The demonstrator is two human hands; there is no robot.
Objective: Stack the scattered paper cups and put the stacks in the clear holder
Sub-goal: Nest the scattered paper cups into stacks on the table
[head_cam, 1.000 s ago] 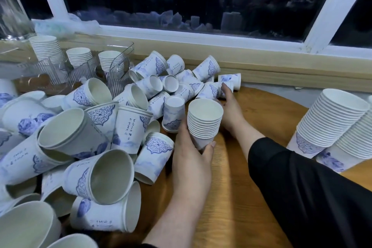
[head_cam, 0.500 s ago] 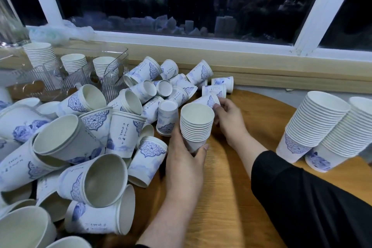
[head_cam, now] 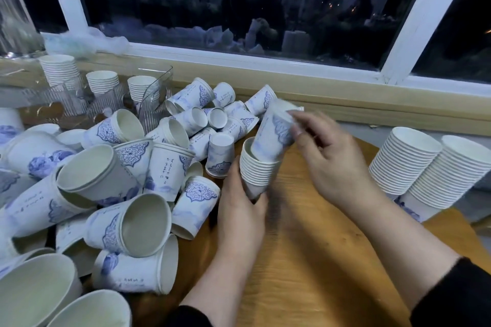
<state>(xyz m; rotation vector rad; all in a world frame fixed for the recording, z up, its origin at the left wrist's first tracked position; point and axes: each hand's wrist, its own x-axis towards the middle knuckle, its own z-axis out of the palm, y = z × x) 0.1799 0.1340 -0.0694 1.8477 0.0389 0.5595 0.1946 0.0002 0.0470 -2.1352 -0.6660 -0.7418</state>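
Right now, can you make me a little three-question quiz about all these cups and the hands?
1. True or false: the left hand grips the short stack near its bottom.
2. The right hand is putting a cup where? A) into the short stack B) into the clear holder C) onto the two tall stacks
3. How many stacks stand in the clear holder?

Key: 1 true; 2 A; 3 three

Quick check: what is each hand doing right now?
Left hand: grips the short stack of white paper cups.
Right hand: holds a blue-patterned white paper cup, its base entering that stack.
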